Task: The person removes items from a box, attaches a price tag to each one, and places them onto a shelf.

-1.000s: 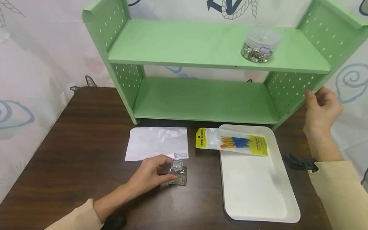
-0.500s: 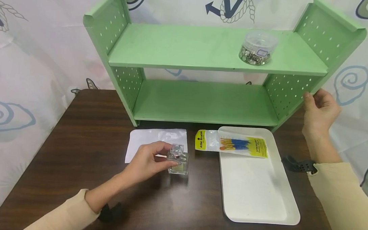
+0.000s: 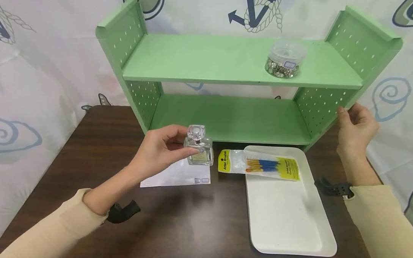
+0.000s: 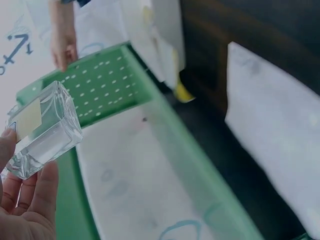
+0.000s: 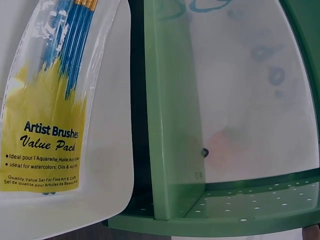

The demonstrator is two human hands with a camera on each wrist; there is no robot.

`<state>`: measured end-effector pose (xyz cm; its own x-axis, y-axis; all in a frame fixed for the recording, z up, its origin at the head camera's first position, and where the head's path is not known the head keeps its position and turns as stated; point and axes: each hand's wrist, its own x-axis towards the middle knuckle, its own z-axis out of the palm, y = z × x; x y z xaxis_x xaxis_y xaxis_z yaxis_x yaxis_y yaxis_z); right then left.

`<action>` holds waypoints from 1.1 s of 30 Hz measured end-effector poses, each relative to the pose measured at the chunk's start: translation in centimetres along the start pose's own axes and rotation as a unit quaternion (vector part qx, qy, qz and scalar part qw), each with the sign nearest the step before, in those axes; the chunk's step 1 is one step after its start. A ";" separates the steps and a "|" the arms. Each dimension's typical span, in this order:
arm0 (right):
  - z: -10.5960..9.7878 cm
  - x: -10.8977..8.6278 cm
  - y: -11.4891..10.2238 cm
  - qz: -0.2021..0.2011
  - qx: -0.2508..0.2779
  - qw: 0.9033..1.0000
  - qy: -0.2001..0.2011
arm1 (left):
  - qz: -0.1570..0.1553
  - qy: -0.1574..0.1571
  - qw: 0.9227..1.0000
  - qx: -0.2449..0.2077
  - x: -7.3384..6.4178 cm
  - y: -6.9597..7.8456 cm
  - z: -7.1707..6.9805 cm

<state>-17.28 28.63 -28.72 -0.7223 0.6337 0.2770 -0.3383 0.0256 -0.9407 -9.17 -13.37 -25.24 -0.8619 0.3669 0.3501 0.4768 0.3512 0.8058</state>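
My left hand [image 3: 159, 148] holds a clear glass perfume bottle [image 3: 201, 155] with a faceted cap between thumb and fingers. It is raised in front of the lower board of a green metal shelf [image 3: 234, 114]. In the left wrist view the bottle [image 4: 47, 132] appears tilted, its pale label under the thumb. My right hand [image 3: 358, 128] grips the front edge of the shelf's right side panel, thumb on the near side, with part of the fingers hidden behind. Only a bit of skin shows at the right wrist view's lower corner.
On the upper board stands a clear jar [image 3: 285, 61] of small metal pieces. A pack of artist brushes [image 3: 260, 165] lies partly over a white tray [image 3: 292, 219]. Under the bottle lies a white sheet [image 3: 177, 175] on the dark wooden table [image 3: 203, 223]. A patterned cloth hangs behind.
My left hand has lifted the perfume bottle off the table and carried it up and forward to the shelf's front. My right hand keeps its grip on the side panel. The head view has tilted slightly.
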 end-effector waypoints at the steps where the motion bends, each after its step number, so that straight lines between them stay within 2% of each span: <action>1: 0.0 0.0 0.0 0.000 -0.001 1.000 0.000 | 0.008 0.003 1.000 0.002 0.3 0.3 -0.2; 9: -0.1 -0.2 0.1 -0.009 -0.018 1.000 0.002 | 0.033 0.041 0.999 -0.010 3.3 2.7 -1.9; 14: -0.1 -0.1 0.2 -0.018 -0.027 0.999 0.002 | 0.032 0.068 0.997 0.002 5.3 4.4 -3.0; 19: -0.2 0.0 0.3 -0.023 -0.027 0.999 0.002 | 0.031 0.085 0.996 -0.016 7.2 5.8 -3.9; 25: -0.1 -0.1 0.4 -0.030 -0.010 0.999 0.000 | 0.036 0.108 0.993 -0.037 9.0 6.3 -4.6; 33: -0.2 -0.1 0.3 -0.023 -0.012 1.000 0.000 | 0.028 0.134 0.991 -0.010 10.9 5.8 -5.0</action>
<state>-17.19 28.69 -29.08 -0.7058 0.6317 0.3206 -0.3564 0.0745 -0.9314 -16.64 -11.64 -14.34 -0.8501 0.1424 0.5070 0.5243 0.3190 0.7895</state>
